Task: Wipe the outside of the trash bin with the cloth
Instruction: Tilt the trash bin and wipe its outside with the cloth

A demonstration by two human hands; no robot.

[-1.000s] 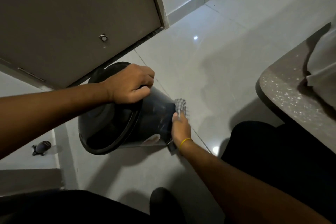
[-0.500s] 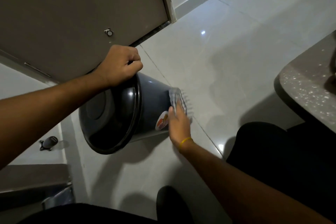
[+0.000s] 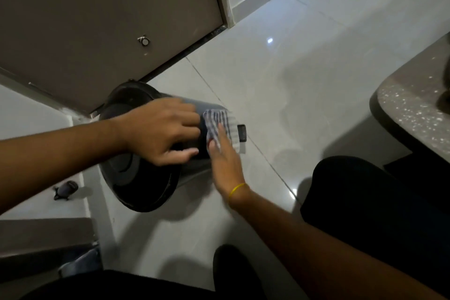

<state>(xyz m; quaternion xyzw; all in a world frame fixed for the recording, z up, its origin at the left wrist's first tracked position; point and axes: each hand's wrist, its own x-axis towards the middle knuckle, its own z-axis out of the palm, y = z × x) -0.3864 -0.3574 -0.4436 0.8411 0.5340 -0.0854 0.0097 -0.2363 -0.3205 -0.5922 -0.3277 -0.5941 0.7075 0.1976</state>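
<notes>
A dark trash bin (image 3: 136,178) lies tipped on its side on the tiled floor, its lid end facing me and its base pointing away to the right. My left hand (image 3: 158,131) rests on top of the bin's side wall, fingers spread around it. My right hand (image 3: 225,156), with a yellow band at the wrist, presses a blue-and-white checked cloth (image 3: 219,124) flat against the bin's wall near its base. A small black pedal (image 3: 241,133) sticks out beyond the cloth.
A brown door (image 3: 97,19) stands just behind the bin. A speckled stone counter edge (image 3: 409,114) juts in at the right. A small dark object (image 3: 65,190) lies on the floor at the left. My dark-clothed knees fill the bottom and right.
My left hand has left the bin's rim and now lies on its side wall. The bin has turned, and the cloth has slid up over the wall toward the base.
</notes>
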